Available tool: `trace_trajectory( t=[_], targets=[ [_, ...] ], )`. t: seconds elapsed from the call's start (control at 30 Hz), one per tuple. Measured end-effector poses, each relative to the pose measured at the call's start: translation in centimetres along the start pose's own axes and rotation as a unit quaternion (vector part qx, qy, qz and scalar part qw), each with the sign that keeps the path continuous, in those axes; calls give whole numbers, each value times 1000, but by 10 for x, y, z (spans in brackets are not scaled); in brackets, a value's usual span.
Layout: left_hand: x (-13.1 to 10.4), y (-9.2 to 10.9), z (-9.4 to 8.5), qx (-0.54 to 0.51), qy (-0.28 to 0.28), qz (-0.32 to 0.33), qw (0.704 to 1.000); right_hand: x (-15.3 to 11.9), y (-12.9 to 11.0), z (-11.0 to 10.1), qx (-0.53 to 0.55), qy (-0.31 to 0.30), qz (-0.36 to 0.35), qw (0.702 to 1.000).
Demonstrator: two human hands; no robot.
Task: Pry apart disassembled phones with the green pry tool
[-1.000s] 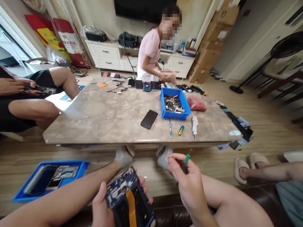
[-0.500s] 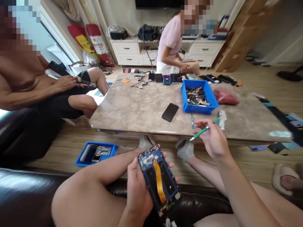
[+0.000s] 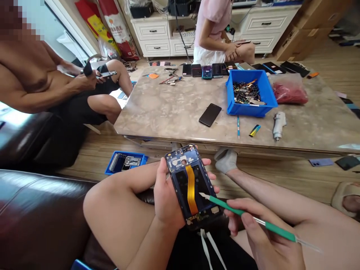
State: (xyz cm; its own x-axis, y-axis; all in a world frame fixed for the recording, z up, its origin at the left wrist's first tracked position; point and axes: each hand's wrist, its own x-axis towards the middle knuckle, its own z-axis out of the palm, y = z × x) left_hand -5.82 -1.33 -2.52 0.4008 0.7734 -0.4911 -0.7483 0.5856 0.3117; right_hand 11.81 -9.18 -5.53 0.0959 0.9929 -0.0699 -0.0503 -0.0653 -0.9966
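My left hand is wrapped round an opened phone, its inside facing up. An orange flex cable runs down the middle of the phone over black and blue parts. Between the thumb and fingers of my right hand is a green pry tool with a pale, flat tip. That tip is over the phone's lower right part, right of the cable; whether it touches cannot be told.
On the stone-topped table are a black phone, a blue bin of small parts, a white device and a red bag. Two people sit at the left and far side. A blue tray lies on the floor.
My right hand has come down from near the table edge to the phone, bringing the green tool. The view has tilted down. The person at the left has shifted the items in hand.
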Motion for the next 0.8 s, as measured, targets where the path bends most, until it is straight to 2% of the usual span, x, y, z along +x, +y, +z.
trace_trajectory(
  t=[0.17, 0.3, 0.5, 0.7, 0.8],
  targets=[
    [2, 0, -5, -22, -23, 17, 999, -2, -3, -6, -21, -49, -22, 998],
    [4, 2, -6, -45, -8, 21, 999, -6, -11, -7, -1, -40, -20, 999],
    [0, 6, -6, -34, -8, 11, 999, -11, -15, -10, -29, -91, -51, 994],
    [-3, 4, -7, -60, -27, 76, 995, -15, -15, -10, -39, -110, -73, 990],
    [-4, 5, -6, -39, -10, 69, 997, -16, -15, -9, -40, -125, -75, 989]
  ],
)
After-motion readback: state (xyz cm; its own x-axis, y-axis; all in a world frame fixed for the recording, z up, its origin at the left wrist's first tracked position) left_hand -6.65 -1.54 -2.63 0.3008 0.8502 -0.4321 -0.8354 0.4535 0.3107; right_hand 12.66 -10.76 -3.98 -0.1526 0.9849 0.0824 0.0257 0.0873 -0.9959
